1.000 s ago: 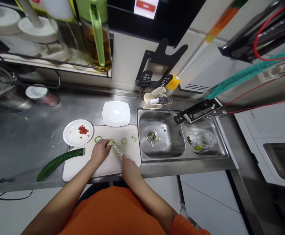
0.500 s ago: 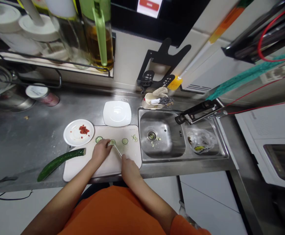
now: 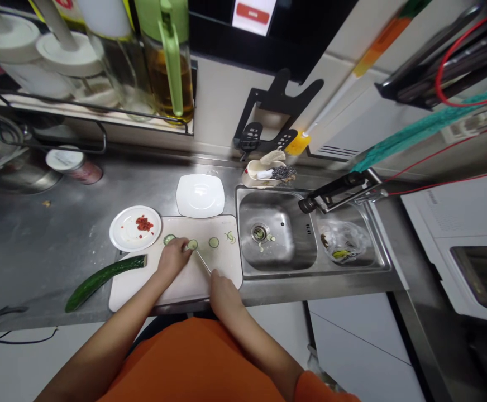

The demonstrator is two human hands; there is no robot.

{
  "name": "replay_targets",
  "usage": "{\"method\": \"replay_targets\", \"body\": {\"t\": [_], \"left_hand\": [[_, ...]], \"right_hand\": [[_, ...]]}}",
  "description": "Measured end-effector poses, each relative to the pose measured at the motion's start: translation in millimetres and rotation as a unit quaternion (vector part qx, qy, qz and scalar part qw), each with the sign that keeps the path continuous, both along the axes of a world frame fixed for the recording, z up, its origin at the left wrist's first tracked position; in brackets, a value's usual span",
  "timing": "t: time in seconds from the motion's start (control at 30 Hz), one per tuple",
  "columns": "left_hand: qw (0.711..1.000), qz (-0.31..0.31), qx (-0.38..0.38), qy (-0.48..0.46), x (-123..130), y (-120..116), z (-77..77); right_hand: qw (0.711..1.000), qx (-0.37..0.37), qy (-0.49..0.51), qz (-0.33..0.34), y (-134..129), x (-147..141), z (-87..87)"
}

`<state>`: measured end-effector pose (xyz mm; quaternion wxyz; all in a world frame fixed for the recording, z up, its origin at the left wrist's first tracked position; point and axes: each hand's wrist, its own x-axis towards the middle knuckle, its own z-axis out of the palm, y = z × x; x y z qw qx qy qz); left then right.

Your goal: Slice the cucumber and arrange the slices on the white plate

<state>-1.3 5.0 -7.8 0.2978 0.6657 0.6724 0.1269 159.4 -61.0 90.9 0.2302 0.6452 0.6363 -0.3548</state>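
Note:
My right hand [image 3: 225, 293] is closed round the handle of a thin knife [image 3: 204, 261]; its tip points up and left at a cucumber slice [image 3: 192, 244]. The fingers of my left hand [image 3: 174, 257] pinch that slice at its left edge on the white cutting board [image 3: 176, 287]. Another slice [image 3: 214, 242] lies flat to the right, and a further one [image 3: 168, 239] shows just behind my left hand. Thin curved cucumber strips [image 3: 230, 237] rest at the board's right end. The rest of the cucumber [image 3: 103, 279] lies with its cut end over the board's left edge.
Behind the board stand a bare white square plate [image 3: 200, 195] and a round plate [image 3: 120, 234] with red pieces. To the right is a steel sink [image 3: 277, 259] with scraps at its drain. A lidded jar [image 3: 76, 164] stands at the back left, below a bottle shelf [image 3: 143, 117].
The knife tip has drawn back slightly from the slice, down and to the right, with my right hand. My left hand stays nearly in place at the slice.

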Motion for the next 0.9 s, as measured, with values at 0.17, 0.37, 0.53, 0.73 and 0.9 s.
{"method": "replay_targets", "body": {"t": [0.17,0.37,0.53,0.73,0.9], "left_hand": [[1.000,0.011,-0.004,-0.013,1,4,0.2],[0.999,0.008,-0.036,-0.024,4,5,9.1],[0.997,0.041,-0.063,-0.017,-2,4,17.2],[0.993,0.098,-0.054,-0.032,-28,3,25.9],[0.991,0.123,-0.041,0.029,-45,6,23.4]], "right_hand": [[0.999,-0.030,-0.010,-0.025,-11,12,7.3],[0.999,-0.037,-0.008,-0.031,-17,21,10.2],[0.999,-0.039,-0.010,-0.034,-16,23,8.3],[0.999,-0.042,-0.005,-0.031,-16,26,6.8],[0.999,-0.040,-0.003,-0.027,-17,27,5.0]]}}
